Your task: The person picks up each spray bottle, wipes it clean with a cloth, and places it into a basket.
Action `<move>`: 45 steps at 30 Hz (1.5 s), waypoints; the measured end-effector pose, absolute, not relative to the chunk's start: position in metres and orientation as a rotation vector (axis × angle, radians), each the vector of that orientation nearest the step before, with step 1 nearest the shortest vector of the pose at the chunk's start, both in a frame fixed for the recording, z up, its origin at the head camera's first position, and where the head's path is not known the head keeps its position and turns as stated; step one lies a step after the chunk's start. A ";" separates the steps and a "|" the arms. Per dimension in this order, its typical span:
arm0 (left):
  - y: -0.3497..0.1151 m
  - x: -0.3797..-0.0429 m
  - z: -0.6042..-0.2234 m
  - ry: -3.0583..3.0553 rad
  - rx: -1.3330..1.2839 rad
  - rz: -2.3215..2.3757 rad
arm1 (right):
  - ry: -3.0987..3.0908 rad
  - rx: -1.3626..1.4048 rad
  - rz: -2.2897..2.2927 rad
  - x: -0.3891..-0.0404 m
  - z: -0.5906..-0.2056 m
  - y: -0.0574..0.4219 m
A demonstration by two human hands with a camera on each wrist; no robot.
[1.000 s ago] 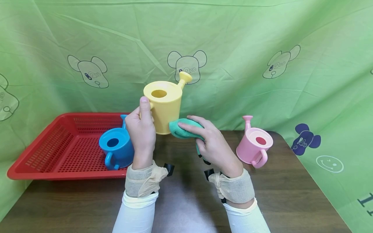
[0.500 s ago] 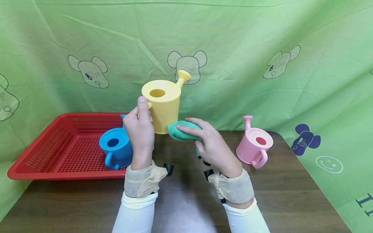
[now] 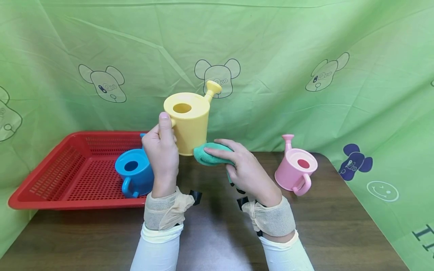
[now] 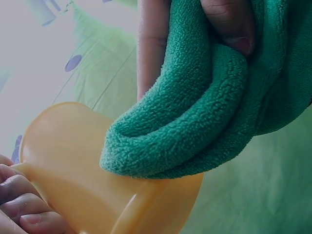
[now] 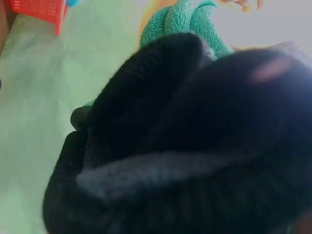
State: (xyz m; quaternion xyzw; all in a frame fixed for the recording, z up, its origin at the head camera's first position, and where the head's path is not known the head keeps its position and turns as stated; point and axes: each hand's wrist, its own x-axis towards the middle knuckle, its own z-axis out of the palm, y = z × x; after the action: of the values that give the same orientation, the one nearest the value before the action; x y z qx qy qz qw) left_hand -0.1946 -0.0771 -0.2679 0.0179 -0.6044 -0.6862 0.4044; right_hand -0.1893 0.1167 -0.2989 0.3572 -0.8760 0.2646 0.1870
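A yellow watering can (image 3: pixel 190 131) is held up above the table, its spout pointing up and to the right. My left hand (image 3: pixel 163 154) grips it by the handle, thumb on top; in the left wrist view the curled fingers (image 4: pixel 29 204) show beside the can (image 4: pixel 73 161). My right hand (image 3: pixel 245 165) holds a folded green cloth (image 3: pixel 210 154) against the can's lower right side. Close up, the cloth (image 4: pixel 180 126) bunches between thumb and fingers and touches the can's wall. Dark, blurred fabric covers most of the right wrist view, with some green cloth (image 5: pixel 180 22) beyond it.
At the left stands a red plastic basket (image 3: pixel 78 204) with a blue watering can (image 3: pixel 137 171) in its right end. A pink watering can (image 3: pixel 294 169) stands on the wooden table (image 3: pixel 217 233) at the right. Behind hangs a green printed curtain (image 3: pixel 271 49).
The yellow can has shifted slightly left and up with my left hand. The cloth in my right hand has slid a little down and left along the can's lower side.
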 end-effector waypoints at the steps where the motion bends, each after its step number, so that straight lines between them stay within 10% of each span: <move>1: -0.077 -0.194 -0.268 -1.527 0.046 -1.732 | -2.468 1.009 0.743 -0.189 -0.299 0.117; 45: -0.061 -0.197 -0.274 -1.778 0.018 -1.571 | -2.005 0.770 0.991 -0.176 -0.272 0.109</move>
State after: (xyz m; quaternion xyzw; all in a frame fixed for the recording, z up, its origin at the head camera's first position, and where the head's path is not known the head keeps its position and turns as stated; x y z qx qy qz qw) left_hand -0.1973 -0.0612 -0.2743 0.0071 -0.6948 -0.6138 0.3748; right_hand -0.1762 0.1087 -0.2722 0.3014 -0.7845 0.3879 0.3786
